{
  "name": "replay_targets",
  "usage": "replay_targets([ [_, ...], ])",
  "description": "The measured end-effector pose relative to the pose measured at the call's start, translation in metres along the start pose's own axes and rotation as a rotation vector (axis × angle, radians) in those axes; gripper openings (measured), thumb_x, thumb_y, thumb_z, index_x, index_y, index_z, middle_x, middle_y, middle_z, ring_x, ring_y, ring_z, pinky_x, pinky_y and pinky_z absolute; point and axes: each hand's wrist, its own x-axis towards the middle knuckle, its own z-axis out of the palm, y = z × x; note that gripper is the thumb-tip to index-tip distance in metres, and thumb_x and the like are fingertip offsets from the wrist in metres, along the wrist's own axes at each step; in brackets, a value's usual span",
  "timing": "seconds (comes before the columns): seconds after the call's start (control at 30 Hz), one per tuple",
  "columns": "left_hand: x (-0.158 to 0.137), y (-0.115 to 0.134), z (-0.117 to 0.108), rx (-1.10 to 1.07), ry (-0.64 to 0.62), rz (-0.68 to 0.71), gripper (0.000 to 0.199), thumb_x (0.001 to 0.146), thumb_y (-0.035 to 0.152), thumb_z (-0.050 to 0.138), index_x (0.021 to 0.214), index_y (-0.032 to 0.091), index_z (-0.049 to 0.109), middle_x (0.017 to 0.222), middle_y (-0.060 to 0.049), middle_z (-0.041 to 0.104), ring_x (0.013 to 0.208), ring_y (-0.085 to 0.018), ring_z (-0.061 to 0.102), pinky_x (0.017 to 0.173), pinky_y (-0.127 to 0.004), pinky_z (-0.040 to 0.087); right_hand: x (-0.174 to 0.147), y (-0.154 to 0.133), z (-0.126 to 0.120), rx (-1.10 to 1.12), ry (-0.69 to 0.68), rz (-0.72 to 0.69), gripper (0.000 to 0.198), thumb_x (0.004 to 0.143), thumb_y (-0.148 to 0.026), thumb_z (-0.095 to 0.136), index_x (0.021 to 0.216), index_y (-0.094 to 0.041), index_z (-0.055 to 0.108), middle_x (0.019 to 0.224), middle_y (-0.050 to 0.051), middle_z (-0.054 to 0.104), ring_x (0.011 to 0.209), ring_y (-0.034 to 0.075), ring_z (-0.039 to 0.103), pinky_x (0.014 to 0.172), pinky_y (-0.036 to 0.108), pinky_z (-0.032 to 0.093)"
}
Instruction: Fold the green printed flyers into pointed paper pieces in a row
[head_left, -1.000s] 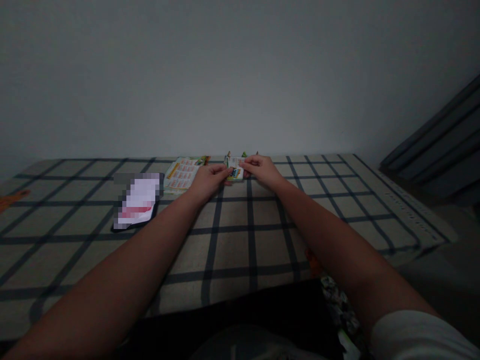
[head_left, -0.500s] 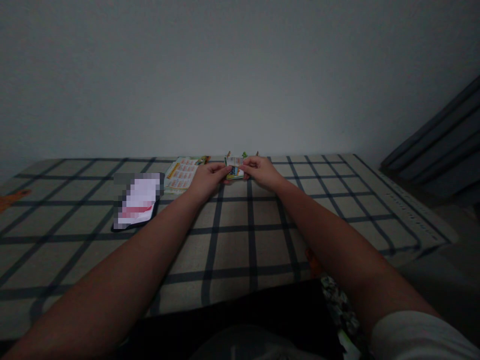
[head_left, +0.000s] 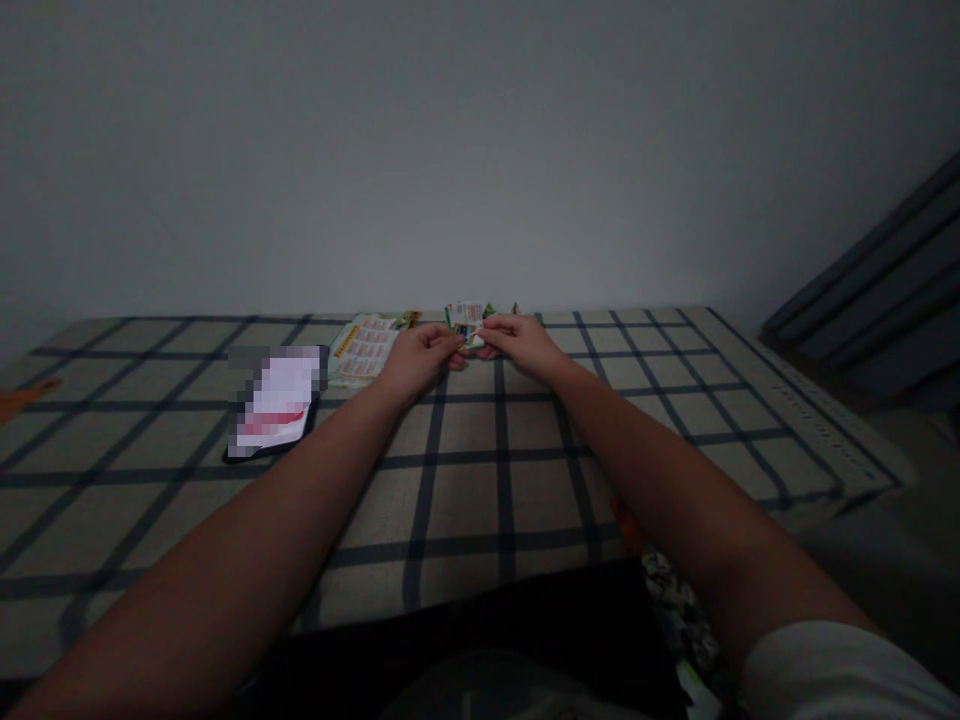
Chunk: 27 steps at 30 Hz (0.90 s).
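Observation:
Near the far edge of the table, both hands grip a small printed card-like piece (head_left: 466, 318), white with green, yellow and blue patches. My left hand (head_left: 424, 352) pinches its left side between thumb and fingers. On the other side, my right hand (head_left: 517, 340) pinches the lower right part. Whether it is one folded piece or several is too small to tell. Just left of my left hand lies a printed sheet (head_left: 364, 348) with rows of small coloured blocks. Small green and brown bits (head_left: 489, 309) show behind the hands.
A phone (head_left: 279, 400) with a lit, blurred screen lies left of my left forearm. The checked tablecloth (head_left: 465, 490) spreads up to a plain wall (head_left: 480, 150). A dark curtain (head_left: 885, 290) hangs at the right, past the table's edge.
The held piece has tipped up, so more of its white printed upper part shows above my fingers. Its lower coloured part shows less. Both hands stay in nearly the same place.

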Motion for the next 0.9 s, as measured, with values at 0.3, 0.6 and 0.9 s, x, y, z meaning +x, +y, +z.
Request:
replay_targets([
  [0.3, 0.003, -0.007, 0.003, -0.180, -0.123, -0.097, 0.036, 0.077, 0.042, 0.083, 0.099, 0.016, 0.071, 0.083, -0.008, 0.077, 0.066, -0.016, 0.070, 0.068, -0.031, 0.059, -0.002, -0.005, -0.004, -0.128, -0.034, -0.047, 0.014, 0.086, -0.023, 0.074, 0.077, -0.017, 0.065, 0.068, -0.001, 0.067, 0.058, 0.009, 0.060, 0.059, 0.021, 0.051],
  [0.6, 0.000, -0.005, 0.002, -0.039, 0.041, -0.013, 0.040, 0.078, 0.054, 0.079, 0.086, 0.015, 0.075, 0.082, -0.007, 0.076, 0.071, -0.020, 0.070, 0.069, -0.033, 0.060, 0.001, 0.004, -0.004, -0.046, -0.039, -0.001, 0.012, 0.085, -0.023, 0.076, 0.093, -0.015, 0.074, 0.079, 0.003, 0.075, 0.063, 0.011, 0.066, 0.063, 0.023, 0.056],
  [0.9, 0.002, -0.004, 0.003, -0.088, 0.072, -0.042, 0.040, 0.071, 0.053, 0.083, 0.081, 0.015, 0.076, 0.084, -0.009, 0.077, 0.073, -0.021, 0.070, 0.068, -0.033, 0.059, -0.003, -0.007, -0.002, -0.097, -0.051, 0.036, 0.015, 0.088, -0.016, 0.073, 0.073, -0.015, 0.069, 0.068, 0.002, 0.071, 0.061, 0.009, 0.064, 0.063, 0.021, 0.055],
])
